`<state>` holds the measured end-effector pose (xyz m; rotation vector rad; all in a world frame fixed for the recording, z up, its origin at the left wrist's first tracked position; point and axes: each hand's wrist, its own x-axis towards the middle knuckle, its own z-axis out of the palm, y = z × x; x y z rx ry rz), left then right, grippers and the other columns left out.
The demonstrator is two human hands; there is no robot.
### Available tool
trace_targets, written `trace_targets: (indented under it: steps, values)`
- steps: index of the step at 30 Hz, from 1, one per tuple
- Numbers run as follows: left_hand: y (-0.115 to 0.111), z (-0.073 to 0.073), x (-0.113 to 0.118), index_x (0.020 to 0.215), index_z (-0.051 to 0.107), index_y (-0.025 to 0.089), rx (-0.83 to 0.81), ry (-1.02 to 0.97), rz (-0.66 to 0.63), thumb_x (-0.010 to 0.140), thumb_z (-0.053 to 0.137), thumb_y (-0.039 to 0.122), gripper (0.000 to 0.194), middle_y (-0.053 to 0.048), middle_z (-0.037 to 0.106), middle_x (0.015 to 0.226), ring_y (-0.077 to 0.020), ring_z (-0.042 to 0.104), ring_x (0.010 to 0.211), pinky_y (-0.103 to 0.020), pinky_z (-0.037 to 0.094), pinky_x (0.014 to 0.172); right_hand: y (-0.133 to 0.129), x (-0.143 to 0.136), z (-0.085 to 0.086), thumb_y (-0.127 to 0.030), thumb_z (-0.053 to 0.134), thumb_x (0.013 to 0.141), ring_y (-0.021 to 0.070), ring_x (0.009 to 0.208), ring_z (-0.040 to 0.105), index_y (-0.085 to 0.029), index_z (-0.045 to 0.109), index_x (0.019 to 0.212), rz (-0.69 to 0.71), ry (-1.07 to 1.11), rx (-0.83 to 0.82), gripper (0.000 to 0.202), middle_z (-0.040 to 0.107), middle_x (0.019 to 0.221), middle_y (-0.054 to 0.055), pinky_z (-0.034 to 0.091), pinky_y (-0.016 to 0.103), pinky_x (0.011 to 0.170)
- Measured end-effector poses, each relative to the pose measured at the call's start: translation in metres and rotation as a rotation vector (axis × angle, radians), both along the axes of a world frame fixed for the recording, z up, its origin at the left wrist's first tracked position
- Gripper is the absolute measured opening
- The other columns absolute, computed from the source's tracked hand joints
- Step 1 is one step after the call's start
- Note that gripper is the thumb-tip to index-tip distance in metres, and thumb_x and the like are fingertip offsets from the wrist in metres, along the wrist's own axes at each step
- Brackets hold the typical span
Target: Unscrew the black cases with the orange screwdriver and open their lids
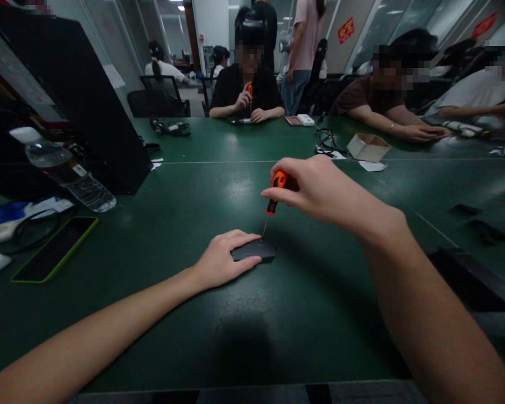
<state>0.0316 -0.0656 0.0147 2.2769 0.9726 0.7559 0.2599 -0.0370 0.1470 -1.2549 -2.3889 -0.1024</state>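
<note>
A small dark grey case (253, 251) lies flat on the green table (185, 331) in the middle of the head view. My left hand (229, 255) grips it from the left, thumb along the near side and fingers along the far side. Above and to the right, my right hand (297, 188) is closed around the orange and black handle of a screwdriver (271, 206). The screwdriver's thin shaft slants down, and its tip meets the case's top near the far edge. The exact spot under the tip is too small to make out.
On the left are a green-edged phone (56, 249), a plastic bottle (69, 171) and a tall black box (79, 95). Farther back are a small open box (368, 147) and cables (328, 140). A person (248, 84) across the table holds another screwdriver; others sit at right.
</note>
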Motion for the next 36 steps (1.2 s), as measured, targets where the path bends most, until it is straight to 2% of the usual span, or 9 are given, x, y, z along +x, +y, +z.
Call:
trace_targets:
  steps: [10,18,26,30,34,36]
  values:
    - [-0.001,-0.001,-0.001,0.131,0.066,0.022,-0.019,-0.007,-0.011,0.091,0.071,0.038,0.044,-0.007,0.07,0.118,-0.0221,0.067,0.104,-0.036,0.051,0.093,0.028,-0.004,-0.023,-0.044,0.072,0.087,0.0132,0.059,0.05,-0.016,0.064,0.078,-0.104,0.224,-0.063,0.03,0.062,0.066,0.001,0.033,0.028,0.06]
    - [-0.001,0.001,0.0,0.13,0.067,0.022,-0.014,-0.018,-0.013,0.091,0.07,0.038,0.043,-0.008,0.071,0.118,-0.0227,0.067,0.104,-0.037,0.052,0.094,0.035,-0.007,-0.038,-0.043,0.069,0.086,0.0128,0.058,0.048,-0.018,0.061,0.073,-0.151,0.348,0.015,0.03,0.06,0.064,0.001,0.033,0.028,0.061]
    - [-0.001,0.0,0.001,0.13,0.067,0.022,-0.01,-0.006,-0.002,0.091,0.07,0.04,0.043,-0.008,0.071,0.114,-0.0228,0.068,0.1,-0.037,0.053,0.091,0.051,0.001,-0.061,-0.045,0.062,0.088,0.0133,0.057,0.045,-0.019,0.056,0.067,-0.246,0.444,-0.026,0.034,0.055,0.061,0.0,0.03,0.029,0.06]
    - [-0.001,0.0,-0.002,0.129,0.067,0.022,-0.011,-0.009,-0.017,0.091,0.07,0.039,0.042,-0.008,0.071,0.116,-0.023,0.068,0.103,-0.036,0.052,0.093,0.045,0.0,-0.051,-0.043,0.063,0.088,0.0129,0.058,0.047,-0.018,0.059,0.073,-0.164,0.404,-0.022,0.029,0.057,0.064,0.0,0.032,0.027,0.06]
    - [-0.002,-0.001,-0.004,0.13,0.066,0.021,-0.007,-0.01,-0.051,0.091,0.07,0.04,0.043,-0.009,0.07,0.119,-0.0231,0.068,0.105,-0.036,0.052,0.094,0.018,-0.007,-0.022,-0.045,0.064,0.089,0.0132,0.058,0.047,-0.018,0.063,0.08,-0.069,0.183,-0.019,0.029,0.059,0.065,0.001,0.031,0.027,0.06]
    - [-0.003,-0.002,-0.004,0.13,0.065,0.02,0.003,-0.011,-0.06,0.092,0.069,0.041,0.044,-0.009,0.07,0.118,-0.0231,0.068,0.105,-0.036,0.052,0.093,0.0,-0.01,-0.007,-0.041,0.063,0.09,0.0145,0.06,0.051,-0.018,0.065,0.087,-0.006,0.055,-0.028,0.023,0.062,0.069,0.002,0.032,0.028,0.061]
